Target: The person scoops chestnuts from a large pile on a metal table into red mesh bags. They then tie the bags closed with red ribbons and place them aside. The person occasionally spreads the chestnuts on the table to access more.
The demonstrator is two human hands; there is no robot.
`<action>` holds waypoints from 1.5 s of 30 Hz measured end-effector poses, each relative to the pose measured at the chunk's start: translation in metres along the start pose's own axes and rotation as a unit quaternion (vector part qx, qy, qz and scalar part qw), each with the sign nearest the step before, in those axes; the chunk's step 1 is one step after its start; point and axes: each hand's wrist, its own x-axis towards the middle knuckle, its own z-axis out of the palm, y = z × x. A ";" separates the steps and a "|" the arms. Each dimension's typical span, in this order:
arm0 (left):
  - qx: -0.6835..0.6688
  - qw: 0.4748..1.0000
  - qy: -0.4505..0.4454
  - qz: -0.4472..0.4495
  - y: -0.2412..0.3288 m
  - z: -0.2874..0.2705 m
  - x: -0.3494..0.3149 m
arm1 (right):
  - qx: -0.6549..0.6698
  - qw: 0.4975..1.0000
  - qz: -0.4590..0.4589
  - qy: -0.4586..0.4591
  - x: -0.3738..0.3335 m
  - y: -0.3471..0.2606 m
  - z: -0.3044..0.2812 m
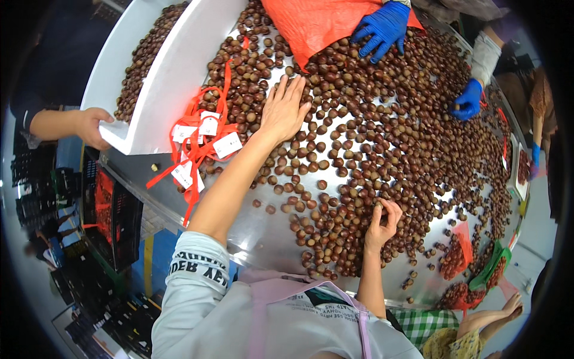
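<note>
A thick spread of round brown chestnuts (412,137) covers much of the metal table (257,224). My left hand (284,110) lies open and flat on the chestnuts, fingers stretched toward the far side, close to an orange-red woven sack (323,24). Nearer to me, my right hand (385,224) is closed in a pinch, a chestnut partly showing at its thumb and fingertips. Left of my left forearm lies a tangle of red straps (224,110) with white tags (227,145).
At far left a person's hand (94,127) grips a white tub (164,78) with chestnuts inside. Across the table are other people's blue-gloved hands, one by the sack (382,30), another among the chestnuts (468,100). Filled red mesh bags (455,260) and a green strip (491,268) lie at right.
</note>
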 end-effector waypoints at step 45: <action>-0.823 0.547 -0.120 -0.090 0.068 -0.014 -0.021 | -0.021 0.984 -0.102 -0.142 0.027 -0.021 0.007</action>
